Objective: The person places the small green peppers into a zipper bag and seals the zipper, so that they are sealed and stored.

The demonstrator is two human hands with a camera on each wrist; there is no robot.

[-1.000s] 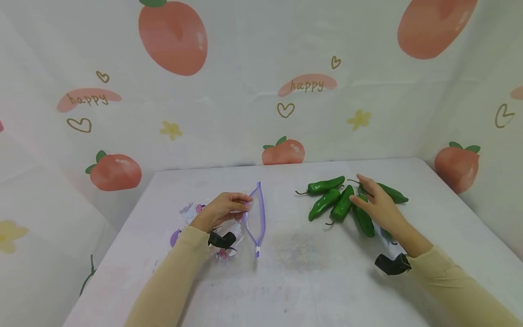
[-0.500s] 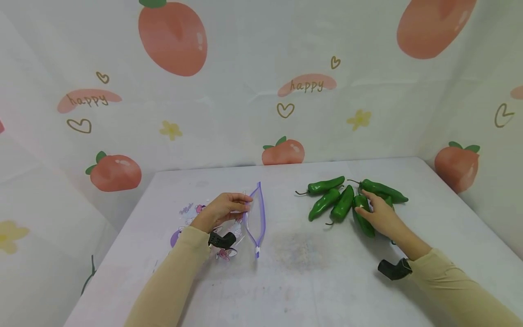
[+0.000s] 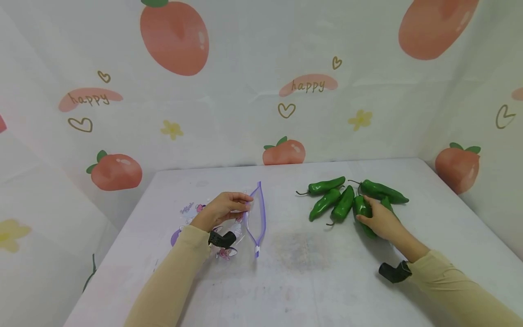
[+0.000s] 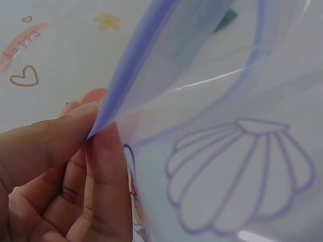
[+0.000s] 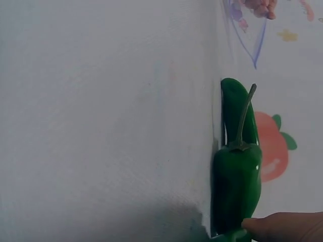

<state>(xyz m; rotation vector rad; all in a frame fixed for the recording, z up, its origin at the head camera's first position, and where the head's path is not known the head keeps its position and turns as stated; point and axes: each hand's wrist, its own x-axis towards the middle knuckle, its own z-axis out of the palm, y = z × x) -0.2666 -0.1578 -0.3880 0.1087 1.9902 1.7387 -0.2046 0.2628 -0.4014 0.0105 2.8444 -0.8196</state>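
On the left, my left hand pinches the rim of a clear zip bag with purple edging, its mouth gaping to the right. In the left wrist view, thumb and forefinger hold the purple rim; a printed shell shows on the plastic. My right hand grips a green pepper between thumb and fingers, covering part of it. The right wrist view shows the thumb against a pepper at the bottom edge, with another pepper just beyond.
More green peppers lie around the right hand: one pepper at the back, others to the left, one behind and one partly hidden beside the hand. A printed cloth hangs behind the white table.
My right hand has come down from above the peppers, and its thumb and fingers have closed around one of them. The left hand and the bag have stayed in place.
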